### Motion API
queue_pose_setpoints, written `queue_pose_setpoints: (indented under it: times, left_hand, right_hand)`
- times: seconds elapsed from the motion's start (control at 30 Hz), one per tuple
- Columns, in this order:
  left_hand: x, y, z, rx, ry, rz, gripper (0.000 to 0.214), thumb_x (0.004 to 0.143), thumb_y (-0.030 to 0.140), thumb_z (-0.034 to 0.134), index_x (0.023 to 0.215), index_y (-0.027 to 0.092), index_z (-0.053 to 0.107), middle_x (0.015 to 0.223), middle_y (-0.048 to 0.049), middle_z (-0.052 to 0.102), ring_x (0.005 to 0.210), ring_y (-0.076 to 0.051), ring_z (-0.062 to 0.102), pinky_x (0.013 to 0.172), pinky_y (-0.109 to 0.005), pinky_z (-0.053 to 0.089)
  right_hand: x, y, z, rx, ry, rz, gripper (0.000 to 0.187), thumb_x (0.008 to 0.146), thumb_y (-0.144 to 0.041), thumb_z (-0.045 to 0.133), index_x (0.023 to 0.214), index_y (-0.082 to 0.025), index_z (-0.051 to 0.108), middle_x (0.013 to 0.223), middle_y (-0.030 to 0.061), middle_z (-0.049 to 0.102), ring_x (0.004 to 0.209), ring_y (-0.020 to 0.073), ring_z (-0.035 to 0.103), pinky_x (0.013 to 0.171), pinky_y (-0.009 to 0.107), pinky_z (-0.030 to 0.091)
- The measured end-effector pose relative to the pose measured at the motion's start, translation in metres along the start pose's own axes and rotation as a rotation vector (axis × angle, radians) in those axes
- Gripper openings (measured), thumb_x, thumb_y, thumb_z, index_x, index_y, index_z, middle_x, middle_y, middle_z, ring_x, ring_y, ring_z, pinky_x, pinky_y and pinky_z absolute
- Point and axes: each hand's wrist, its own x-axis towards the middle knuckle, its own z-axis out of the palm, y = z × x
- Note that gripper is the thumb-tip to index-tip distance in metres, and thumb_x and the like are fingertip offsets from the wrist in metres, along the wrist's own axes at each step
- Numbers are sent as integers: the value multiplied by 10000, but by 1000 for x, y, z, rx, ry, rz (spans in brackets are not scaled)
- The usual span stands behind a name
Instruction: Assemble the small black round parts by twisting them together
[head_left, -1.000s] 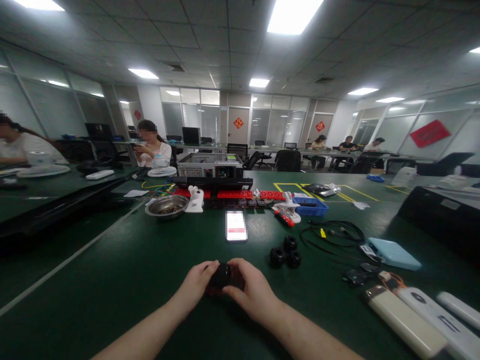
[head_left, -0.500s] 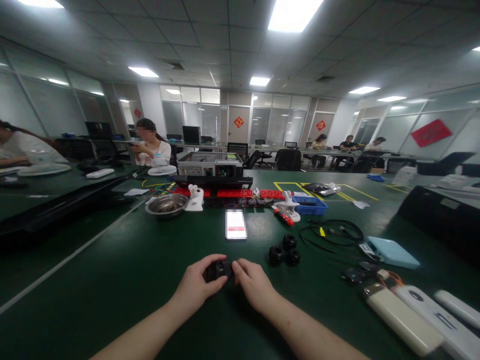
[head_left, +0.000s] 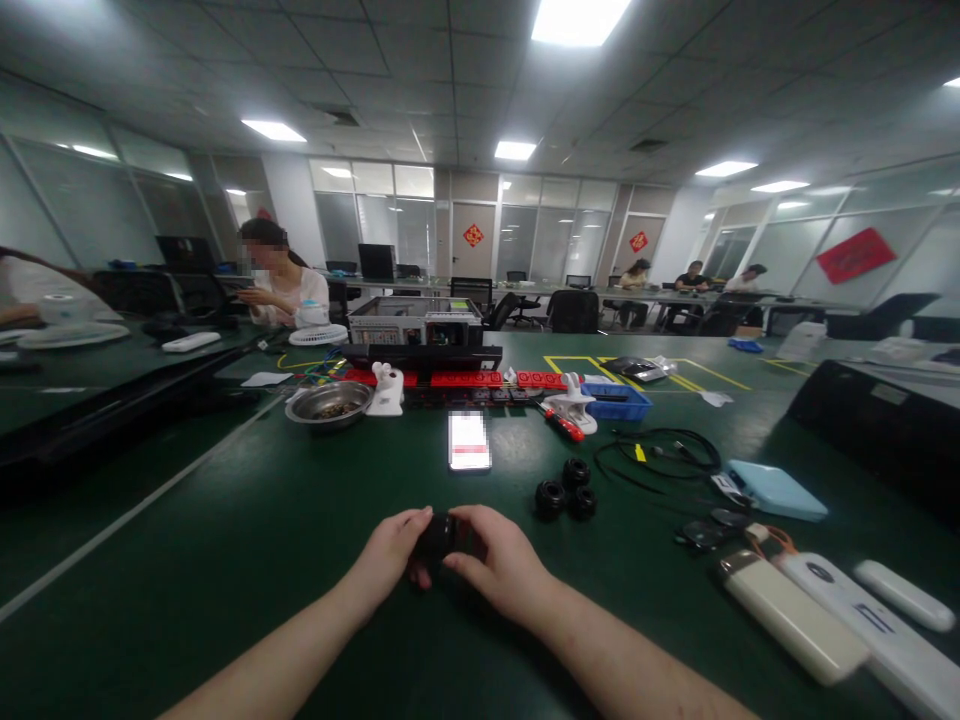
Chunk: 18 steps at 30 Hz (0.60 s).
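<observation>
Between my hands is a small black cylindrical part [head_left: 436, 535], low over the green table and partly covered by fingers. My left hand [head_left: 391, 552] grips it from the left, thumb on top and a fingertip showing beneath. Around its right end curls my right hand [head_left: 499, 560], index finger at the upper edge and thumb just below. What kind of part it is, I cannot make out. To the right lie three black ring-shaped pieces [head_left: 550, 498] in a cluster. A lit phone [head_left: 469, 441] lies ahead of my hands, its screen blurred.
A metal bowl [head_left: 328, 405] of small parts sits left of a white clamp stand [head_left: 387, 391]. A red-handled screwdriver [head_left: 564, 424], blue tray [head_left: 616, 403] and black cable [head_left: 660, 455] are right. Nearer are a light-blue box [head_left: 778, 490] and cream power bank [head_left: 795, 615]. People sit farther back.
The black part has turned in my hands. My left thumb has shifted up onto it, and my right hand has opened wider around its right end. The view has tilted slightly.
</observation>
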Motion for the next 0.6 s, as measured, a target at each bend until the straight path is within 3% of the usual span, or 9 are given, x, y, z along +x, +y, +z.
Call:
queue_pose_setpoints:
  times: [0.1,0.2,0.33,0.43,0.6]
  left_hand:
    - [3,-2,0,17,-11,-17,436,742,529,360,772,124,518,538,28,527,342,-63,413,370,-185,309]
    - [3,-2,0,35,1,4,395,734,486,399,855,130,520,627,13,548,391,-74,452,388,-190,328]
    - [-1,1,0,121,58,71,338,712,423,464,901,152,534,749,-12,562,550,-127,536,473,-223,417]
    - [-5,2,-2,188,79,163,337,696,404,509,935,169,541,847,-37,579,701,-178,565,576,-268,467]
    - [-3,-4,-5,200,103,233,387,704,431,517,998,179,543,957,-67,584,877,-232,549,733,-336,456]
  right_hand:
    - [-2,-3,0,-58,9,-27,378,679,-247,634,1031,-191,506,929,34,565,843,170,515,734,275,402]
    - [-3,-4,1,-60,9,26,465,662,-323,646,1076,-214,465,987,35,550,857,180,515,728,280,401]
    - [-1,2,3,-18,-23,138,311,796,-429,455,1007,-205,499,847,23,573,722,151,526,609,248,390]
    - [2,7,5,17,-33,159,343,861,-429,316,834,-176,546,714,10,564,645,126,510,558,224,363]
    - [4,9,7,62,-42,117,243,844,-355,401,822,-166,552,712,3,559,638,115,502,545,210,348]
